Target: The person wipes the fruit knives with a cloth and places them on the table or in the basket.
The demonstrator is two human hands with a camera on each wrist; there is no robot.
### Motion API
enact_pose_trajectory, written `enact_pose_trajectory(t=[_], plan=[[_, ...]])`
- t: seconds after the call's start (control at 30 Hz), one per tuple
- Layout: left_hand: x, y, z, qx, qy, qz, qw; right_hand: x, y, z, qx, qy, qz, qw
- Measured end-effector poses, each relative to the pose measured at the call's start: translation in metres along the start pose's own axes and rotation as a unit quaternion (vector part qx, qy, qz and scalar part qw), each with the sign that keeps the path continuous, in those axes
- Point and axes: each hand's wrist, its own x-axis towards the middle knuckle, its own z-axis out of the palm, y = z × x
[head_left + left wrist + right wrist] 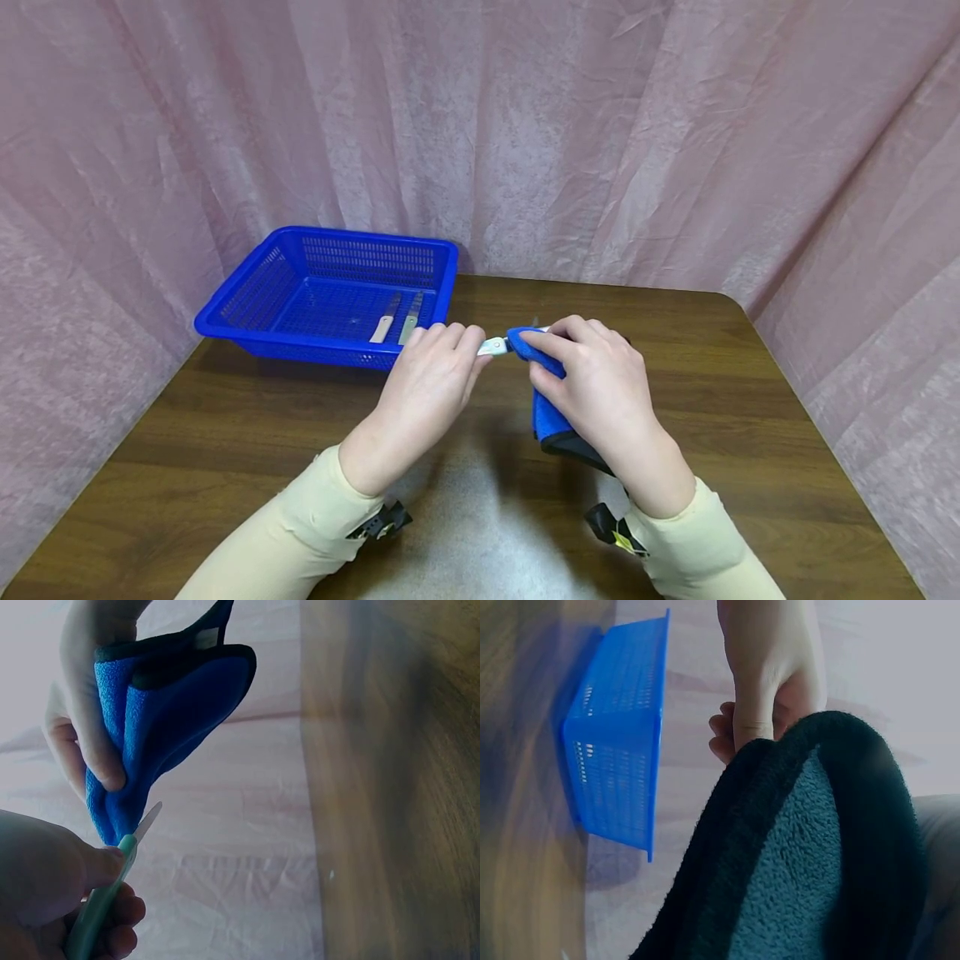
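Observation:
My left hand point(432, 372) grips the pale green handle of a small knife point(97, 911). The knife's short blade shows beside the blue cloth point(154, 712) in the left wrist view. In my right hand point(596, 379) the folded cloth, edged in black, is pinched between thumb and fingers at the knife, and the rest of it hangs below. The cloth covers part of the knife in the head view. Close up in the right wrist view, the cloth point(795, 855) hides most of the right hand and the knife.
A blue plastic basket point(326, 357) stands at the back left of the wooden table point(720, 433). Inside it lie a knife with a pinkish handle point(382, 328) and another with a pale green handle point(408, 325). Pink curtains point(525, 150) hang behind the table and along its sides.

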Motion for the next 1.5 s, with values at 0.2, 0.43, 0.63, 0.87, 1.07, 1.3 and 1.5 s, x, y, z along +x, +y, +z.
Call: enact_pose_trajectory(t=[0.2, 0.43, 0.63, 0.87, 1.07, 1.3, 1.5], plan=[[0.0, 0.002, 0.0, -0.001, -0.003, -0.001, 1.0, -0.001, -0.001, 0.002, 0.003, -0.002, -0.004, 1.0], [0.0, 0.003, 0.0, -0.009, -0.006, -0.001, 0.9999, -0.001, -0.001, 0.003, 0.005, -0.002, -0.006, 1.0], [0.001, 0.003, -0.001, -0.008, -0.007, -0.001, 0.9999, -0.001, 0.001, 0.003, 0.006, 0.0, -0.005, 1.0], [0.001, 0.003, -0.002, -0.002, -0.007, -0.002, 1.0, 0.0, 0.003, 0.002, 0.009, 0.006, -0.006, 0.9999], [0.001, 0.003, -0.002, 0.005, -0.001, 0.001, 1.0, 0.001, 0.007, 0.001, 0.004, 0.005, -0.001, 1.0], [0.001, 0.002, -0.002, 0.012, 0.004, 0.004, 0.9999, 0.002, 0.011, -0.001, -0.007, -0.003, 0.012, 0.9999], [0.001, 0.002, -0.002, 0.014, 0.005, 0.004, 0.9999, 0.004, 0.015, -0.001, -0.007, -0.01, 0.026, 0.9996]])
